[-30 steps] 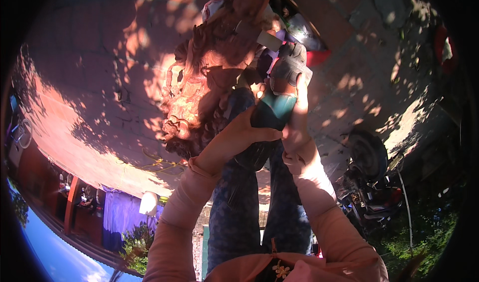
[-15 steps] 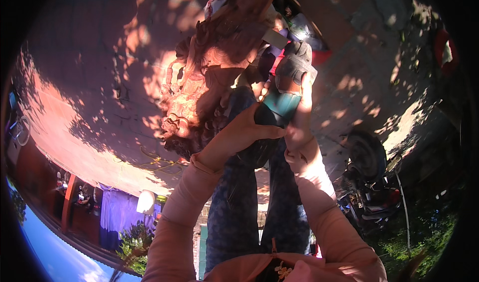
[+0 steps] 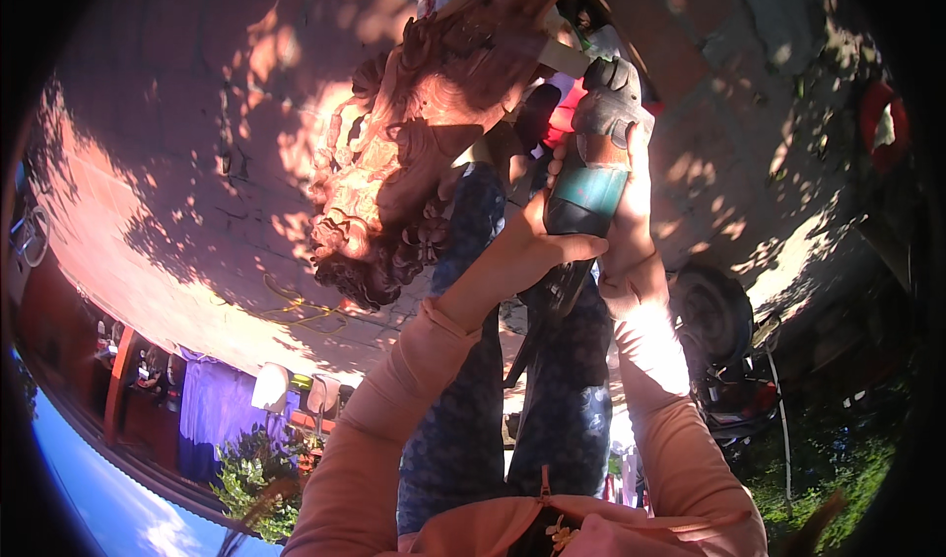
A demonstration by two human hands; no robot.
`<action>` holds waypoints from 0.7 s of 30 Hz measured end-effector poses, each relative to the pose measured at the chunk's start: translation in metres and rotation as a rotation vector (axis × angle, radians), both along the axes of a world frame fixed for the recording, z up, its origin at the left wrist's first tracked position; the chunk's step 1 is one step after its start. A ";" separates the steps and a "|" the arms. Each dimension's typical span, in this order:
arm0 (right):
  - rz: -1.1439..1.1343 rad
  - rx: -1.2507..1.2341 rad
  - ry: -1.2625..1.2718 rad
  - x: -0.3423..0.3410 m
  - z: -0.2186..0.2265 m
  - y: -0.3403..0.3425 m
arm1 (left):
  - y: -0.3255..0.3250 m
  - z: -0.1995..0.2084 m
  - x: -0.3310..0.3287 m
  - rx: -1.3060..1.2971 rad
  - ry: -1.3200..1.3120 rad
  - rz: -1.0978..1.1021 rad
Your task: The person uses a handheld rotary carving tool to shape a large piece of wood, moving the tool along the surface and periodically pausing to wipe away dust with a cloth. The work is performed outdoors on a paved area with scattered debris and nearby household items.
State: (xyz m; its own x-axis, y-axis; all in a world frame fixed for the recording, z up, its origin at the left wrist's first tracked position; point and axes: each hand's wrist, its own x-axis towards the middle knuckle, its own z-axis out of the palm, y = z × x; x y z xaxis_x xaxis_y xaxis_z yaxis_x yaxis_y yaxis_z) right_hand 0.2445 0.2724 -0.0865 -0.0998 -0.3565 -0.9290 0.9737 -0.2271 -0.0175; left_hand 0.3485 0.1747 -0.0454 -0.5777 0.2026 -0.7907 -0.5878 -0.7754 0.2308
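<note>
Both my hands hold an angle grinder (image 3: 588, 190) with a teal body, a dark rear part and a worn grey head. My left hand (image 3: 547, 246) is closed round its rear part from the left, thumb across it. My right hand (image 3: 634, 197) grips it along the right side, fingers near the grey head, partly hidden behind the tool. Left of the grinder lies a reddish-brown wood carving (image 3: 439, 104) with deep ornate relief, apart from the tool. Whether a disc is fitted on the head I cannot tell.
Beyond the grinder a container (image 3: 616, 39) holds mixed items, with a pink-red cloth (image 3: 565, 113) beside it. A motorbike (image 3: 719, 320) stands at the right. A yellow cord (image 3: 296, 306) lies on the paving at the left. A purple curtain (image 3: 217, 404) hangs farther off.
My hands and the grinder have shifted right, away from the carving, and the grinder now points more straight ahead. The view has moved slightly.
</note>
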 end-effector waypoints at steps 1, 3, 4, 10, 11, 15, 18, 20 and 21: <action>-0.005 0.044 0.026 -0.001 -0.001 -0.003 | 0.003 -0.001 0.001 -0.020 0.003 0.006; 0.064 0.036 0.005 0.001 0.003 0.000 | 0.011 -0.001 0.007 -0.053 0.010 0.016; 0.099 0.032 -0.006 0.003 0.006 0.002 | 0.019 -0.002 0.012 -0.050 0.014 0.107; 0.112 -0.072 -0.051 -0.006 0.002 0.019 | 0.045 0.005 0.008 -0.011 -0.027 0.308; 0.061 -0.109 -0.093 -0.010 -0.002 0.020 | 0.040 0.001 0.002 -0.006 -0.005 0.288; -0.001 -0.220 -0.017 -0.012 -0.021 0.025 | 0.031 -0.013 0.000 -0.011 0.016 0.111; -0.006 -0.172 -0.048 -0.001 -0.015 0.026 | 0.044 -0.009 0.011 -0.011 0.000 0.232; 0.019 -0.163 -0.075 0.001 -0.008 0.027 | 0.053 -0.006 0.012 -0.015 -0.029 0.280; 0.064 -0.154 -0.040 -0.002 -0.008 0.029 | 0.056 -0.005 0.009 -0.016 -0.042 0.289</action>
State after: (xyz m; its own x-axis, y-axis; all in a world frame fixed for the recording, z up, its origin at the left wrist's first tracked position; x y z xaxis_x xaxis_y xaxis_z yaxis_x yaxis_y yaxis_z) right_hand 0.2429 0.3012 -0.0949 -0.0367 -0.4989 -0.8659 0.9855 -0.1619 0.0516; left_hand 0.3578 0.2308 -0.0500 -0.5766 0.0218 -0.8167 -0.3521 -0.9087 0.2244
